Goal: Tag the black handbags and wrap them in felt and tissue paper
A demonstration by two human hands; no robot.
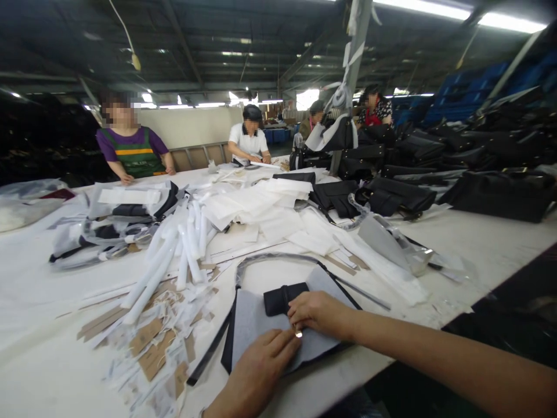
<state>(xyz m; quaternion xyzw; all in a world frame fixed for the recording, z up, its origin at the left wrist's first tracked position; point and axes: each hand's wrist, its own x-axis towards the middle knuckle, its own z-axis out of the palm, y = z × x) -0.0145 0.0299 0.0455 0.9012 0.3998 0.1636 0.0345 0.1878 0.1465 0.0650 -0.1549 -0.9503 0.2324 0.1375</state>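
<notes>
A black bag point(226, 339) lies flat on the white table, covered by a grey sheet point(252, 319). A dark rolled strap point(282, 297) rests on the sheet. My right hand point(319, 313) reaches in from the right, fingers curled beside the strap and pinching a small metal piece point(298, 334). My left hand point(256, 371) comes up from below, fingers pressed on the sheet and meeting the right hand at that metal piece.
White paper rolls point(169, 255) and brown tags point(152, 348) lie to the left. Sheets of white paper point(270, 215) cover the middle. Black bags point(496, 191) are piled at the right. Several other people work at the far side point(130, 145).
</notes>
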